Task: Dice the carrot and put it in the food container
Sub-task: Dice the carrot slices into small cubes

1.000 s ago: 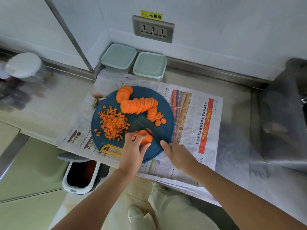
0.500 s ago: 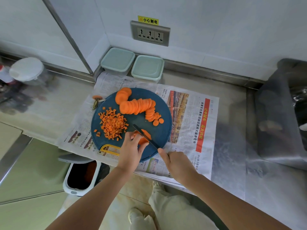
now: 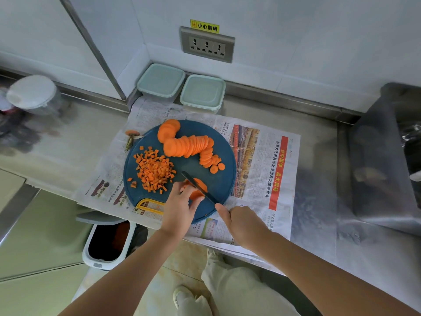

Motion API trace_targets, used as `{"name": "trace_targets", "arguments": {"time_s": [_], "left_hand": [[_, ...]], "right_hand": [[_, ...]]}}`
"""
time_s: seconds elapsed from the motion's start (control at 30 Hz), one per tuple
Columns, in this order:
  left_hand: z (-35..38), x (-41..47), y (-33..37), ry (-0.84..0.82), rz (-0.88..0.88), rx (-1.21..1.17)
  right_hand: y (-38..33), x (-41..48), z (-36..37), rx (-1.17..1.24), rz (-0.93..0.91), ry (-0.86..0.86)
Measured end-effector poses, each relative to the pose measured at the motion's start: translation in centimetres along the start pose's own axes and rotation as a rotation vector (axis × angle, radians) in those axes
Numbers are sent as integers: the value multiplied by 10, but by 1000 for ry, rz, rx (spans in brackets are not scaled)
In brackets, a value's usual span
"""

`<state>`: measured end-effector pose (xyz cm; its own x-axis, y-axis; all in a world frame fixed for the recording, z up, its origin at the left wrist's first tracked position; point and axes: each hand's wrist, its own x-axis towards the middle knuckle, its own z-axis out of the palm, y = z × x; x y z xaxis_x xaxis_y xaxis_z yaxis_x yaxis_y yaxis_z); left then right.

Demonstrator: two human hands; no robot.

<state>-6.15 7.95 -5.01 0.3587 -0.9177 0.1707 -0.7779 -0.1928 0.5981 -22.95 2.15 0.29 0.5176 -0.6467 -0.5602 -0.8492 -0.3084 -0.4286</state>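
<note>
**Around the worktop**

A newspaper (image 3: 255, 156) is spread over the steel counter (image 3: 319, 179) across the middle of the frame. On the white wall (image 3: 296, 30) at upper centre sits a triple socket panel (image 3: 207, 45), with a yellow warning label (image 3: 204, 26) just above it. A round white-lidded jar (image 3: 32, 92) stands at the upper left, blurred. Below the counter edge at lower left, an open white waste bin (image 3: 109, 242) stands on the tiled floor (image 3: 173, 261), near a pale shoe (image 3: 182, 295).

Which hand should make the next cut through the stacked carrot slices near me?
The right hand: it grips the knife, blade across the slices, while the left hand pins them on the board.
</note>
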Motion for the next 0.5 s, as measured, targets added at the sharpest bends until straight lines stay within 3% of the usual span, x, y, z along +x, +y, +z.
{"name": "trace_targets", "arguments": {"time_s": [0.17,0.5], "left_hand": [[2,0,-2,1,1,-5],[1,-1,-1,23,29,-21]], "right_hand": [[-5,6,1,-48,-19,-22],[-10,25,-4,168,87,-36]]}}
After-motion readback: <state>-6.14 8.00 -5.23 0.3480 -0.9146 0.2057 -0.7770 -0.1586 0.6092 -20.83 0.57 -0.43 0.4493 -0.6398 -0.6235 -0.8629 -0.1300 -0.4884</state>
